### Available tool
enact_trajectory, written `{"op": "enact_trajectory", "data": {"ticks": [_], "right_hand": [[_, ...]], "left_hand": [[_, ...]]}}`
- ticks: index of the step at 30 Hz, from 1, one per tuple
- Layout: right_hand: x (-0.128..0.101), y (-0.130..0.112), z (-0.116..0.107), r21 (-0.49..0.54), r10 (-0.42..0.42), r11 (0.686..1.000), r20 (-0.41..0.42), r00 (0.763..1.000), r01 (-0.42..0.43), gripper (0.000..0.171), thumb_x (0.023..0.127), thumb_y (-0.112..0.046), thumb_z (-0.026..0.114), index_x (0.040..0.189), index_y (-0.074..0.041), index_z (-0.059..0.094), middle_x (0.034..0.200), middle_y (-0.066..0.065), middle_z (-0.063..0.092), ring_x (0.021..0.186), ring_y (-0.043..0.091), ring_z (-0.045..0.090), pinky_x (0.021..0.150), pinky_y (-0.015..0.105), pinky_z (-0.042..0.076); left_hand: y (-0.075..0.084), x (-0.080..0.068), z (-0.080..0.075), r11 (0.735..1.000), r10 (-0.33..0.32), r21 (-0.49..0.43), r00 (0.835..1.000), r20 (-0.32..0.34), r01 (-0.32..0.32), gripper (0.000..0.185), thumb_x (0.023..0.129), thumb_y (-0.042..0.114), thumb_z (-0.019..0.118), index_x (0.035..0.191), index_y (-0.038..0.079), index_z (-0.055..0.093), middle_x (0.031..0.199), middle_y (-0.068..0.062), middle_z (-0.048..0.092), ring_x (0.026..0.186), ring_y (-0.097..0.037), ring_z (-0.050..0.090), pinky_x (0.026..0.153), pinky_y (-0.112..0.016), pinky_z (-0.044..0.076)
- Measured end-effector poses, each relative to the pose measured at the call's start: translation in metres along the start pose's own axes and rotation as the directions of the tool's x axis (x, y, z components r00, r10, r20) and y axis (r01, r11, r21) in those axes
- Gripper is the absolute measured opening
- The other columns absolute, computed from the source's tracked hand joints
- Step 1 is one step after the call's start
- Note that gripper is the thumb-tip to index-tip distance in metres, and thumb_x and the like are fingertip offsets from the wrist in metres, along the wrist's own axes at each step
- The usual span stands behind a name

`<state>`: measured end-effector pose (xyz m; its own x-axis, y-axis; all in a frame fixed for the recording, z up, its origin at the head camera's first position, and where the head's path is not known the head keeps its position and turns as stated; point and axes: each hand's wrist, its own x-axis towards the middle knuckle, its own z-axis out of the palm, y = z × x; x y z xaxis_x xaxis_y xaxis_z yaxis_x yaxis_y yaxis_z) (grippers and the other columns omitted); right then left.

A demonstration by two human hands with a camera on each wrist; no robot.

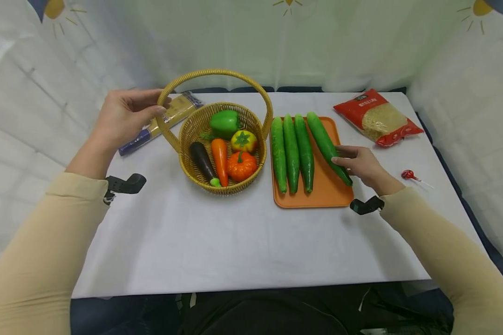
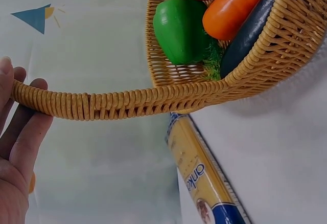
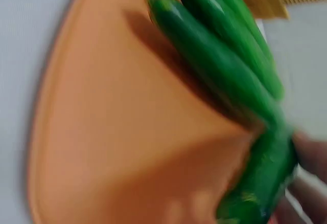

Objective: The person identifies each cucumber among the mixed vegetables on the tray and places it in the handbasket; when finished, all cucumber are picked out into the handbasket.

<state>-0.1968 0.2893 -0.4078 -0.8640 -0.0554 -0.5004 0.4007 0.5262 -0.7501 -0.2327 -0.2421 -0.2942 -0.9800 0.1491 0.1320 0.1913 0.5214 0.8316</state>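
My left hand holds the handle of a wicker basket on its left side. Inside the basket lie a green bell pepper, a yellow-and-green fruit, an orange pumpkin, a carrot and an eggplant. My right hand grips a cucumber near its lower end, over the right part of an orange tray. Three other cucumbers lie side by side on the tray's left. The right wrist view is blurred.
A red bag of yellow grains lies at the back right, with a red lollipop nearer the right edge. Behind the basket's left side lies a pasta packet. White curtains surround the table.
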Motion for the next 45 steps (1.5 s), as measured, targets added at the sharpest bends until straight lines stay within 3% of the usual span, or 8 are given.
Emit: {"op": "enact_trajectory", "data": {"ticks": [5,10,15,20,30,45], "right_hand": [[0.003,-0.004,0.027,0.103,0.051,0.994,-0.107,0.993,-0.040,0.069,0.105,-0.031,0.060,0.163,-0.014,0.027,0.163,0.017,0.038,0.140,0.032,0.045,0.118,0.048,0.042],[0.006,0.000,0.039,0.103,0.033,0.995,-0.161,0.986,-0.016,0.068,0.104,-0.029,0.061,0.162,-0.011,0.031,0.159,0.018,0.043,0.138,0.029,0.047,0.113,0.043,0.046],[0.007,0.002,0.043,0.061,0.022,0.998,-0.168,0.986,-0.012,0.068,0.103,-0.029,0.062,0.161,-0.010,0.032,0.156,0.019,0.046,0.136,0.031,0.049,0.108,0.042,0.047],[0.007,0.002,0.046,0.026,0.016,1.000,-0.168,0.986,-0.012,0.069,0.102,-0.028,0.063,0.161,-0.009,0.032,0.156,0.021,0.045,0.137,0.034,0.049,0.111,0.047,0.047],[0.008,0.000,0.045,0.019,0.030,0.999,-0.149,0.988,-0.028,0.071,0.102,-0.028,0.063,0.161,-0.008,0.029,0.157,0.023,0.043,0.138,0.036,0.051,0.108,0.046,0.049],[0.004,0.000,0.042,0.011,0.047,0.999,-0.156,0.987,-0.046,0.074,0.102,-0.028,0.064,0.161,-0.005,0.027,0.157,0.025,0.043,0.140,0.039,0.049,0.115,0.050,0.045]], "left_hand": [[0.000,0.000,0.000,1.000,0.007,0.001,1.000,-0.001,-0.007,0.035,0.096,0.013,0.073,0.131,0.011,0.071,0.097,0.027,0.074,0.089,0.009,0.069,0.074,-0.006,0.052],[0.001,0.000,0.000,1.000,0.005,0.012,1.000,0.001,-0.005,0.036,0.096,0.014,0.073,0.132,0.010,0.070,0.098,0.027,0.074,0.089,0.010,0.069,0.074,-0.005,0.052],[0.001,0.001,0.000,1.000,0.009,0.008,1.000,0.004,-0.009,0.036,0.096,0.013,0.073,0.131,0.009,0.070,0.098,0.026,0.074,0.088,0.010,0.069,0.073,-0.005,0.053],[0.000,0.001,0.000,1.000,0.015,-0.001,1.000,0.003,-0.015,0.034,0.096,0.012,0.073,0.130,0.011,0.072,0.097,0.027,0.074,0.088,0.010,0.069,0.072,-0.006,0.052],[0.000,0.001,0.000,1.000,-0.011,0.008,1.000,0.004,0.011,0.036,0.096,0.014,0.073,0.132,0.009,0.070,0.096,0.028,0.073,0.088,0.010,0.069,0.072,-0.005,0.052],[0.001,0.000,0.000,0.999,-0.028,0.029,1.000,0.007,0.027,0.037,0.096,0.016,0.073,0.132,0.011,0.070,0.098,0.028,0.073,0.089,0.010,0.068,0.073,-0.005,0.052]]}}
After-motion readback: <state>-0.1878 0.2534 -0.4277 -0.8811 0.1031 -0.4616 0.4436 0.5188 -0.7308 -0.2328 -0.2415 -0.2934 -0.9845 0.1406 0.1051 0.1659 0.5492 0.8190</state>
